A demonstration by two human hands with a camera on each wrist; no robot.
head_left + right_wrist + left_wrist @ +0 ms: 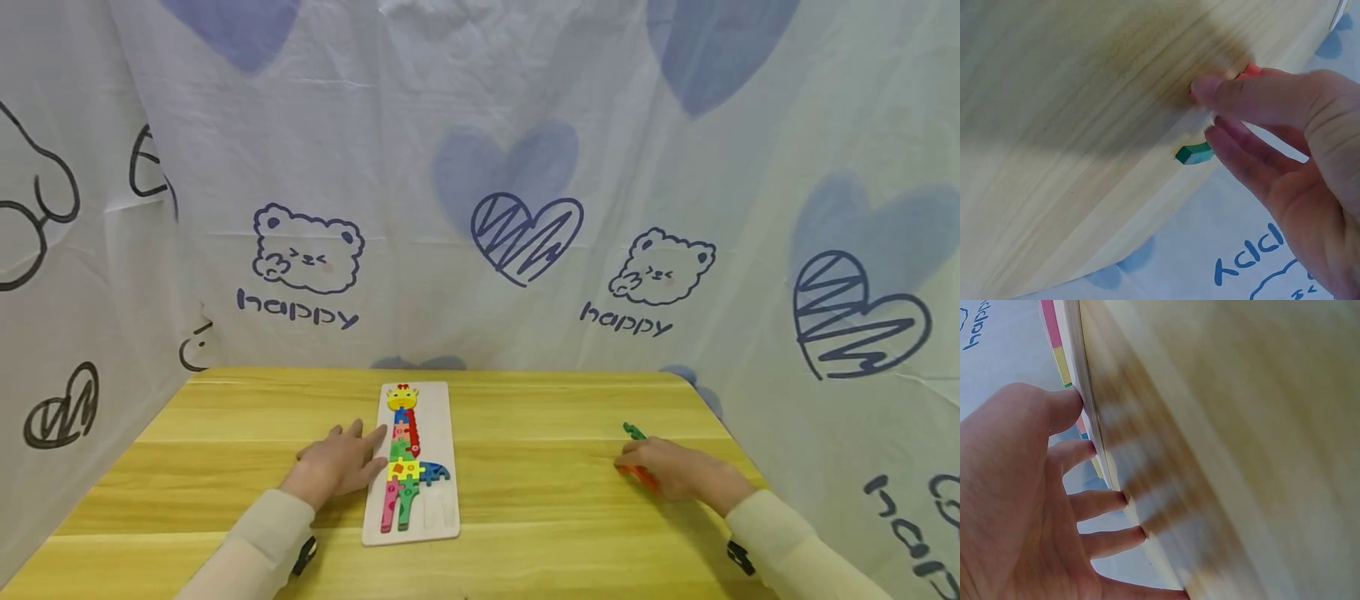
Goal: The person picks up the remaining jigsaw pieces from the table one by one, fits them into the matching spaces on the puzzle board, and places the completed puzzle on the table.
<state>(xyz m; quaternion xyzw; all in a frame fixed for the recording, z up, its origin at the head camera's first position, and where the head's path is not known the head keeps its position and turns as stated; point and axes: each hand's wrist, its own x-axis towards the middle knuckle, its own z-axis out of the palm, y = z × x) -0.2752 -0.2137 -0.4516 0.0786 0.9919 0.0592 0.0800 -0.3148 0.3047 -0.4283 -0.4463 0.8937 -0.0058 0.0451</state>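
A pale puzzle board (pixel 433 417) lies left of the table's middle with a colourful giraffe of interlocking pieces on it, its yellow head (pixel 402 397) at the far end. Two bare leg-shaped recesses show at its near right. Spread fingers of my left hand (pixel 339 461) rest along the board's left side; in the left wrist view the thumb and index finger touch its edge. Over at the right, my right hand (pixel 671 467) pinches an orange-red puzzle piece (pixel 1250 70), partly hidden by the fingers. Just beyond the fingertips lies a green puzzle piece (pixel 1195 154).
The wood-grain table (pixel 540 500) has its back edge against a white curtain (pixel 420 275) printed with bears and hearts. More printed cloth stands at the left and right sides. A black strap end (pixel 303 556) hangs by the left wrist.
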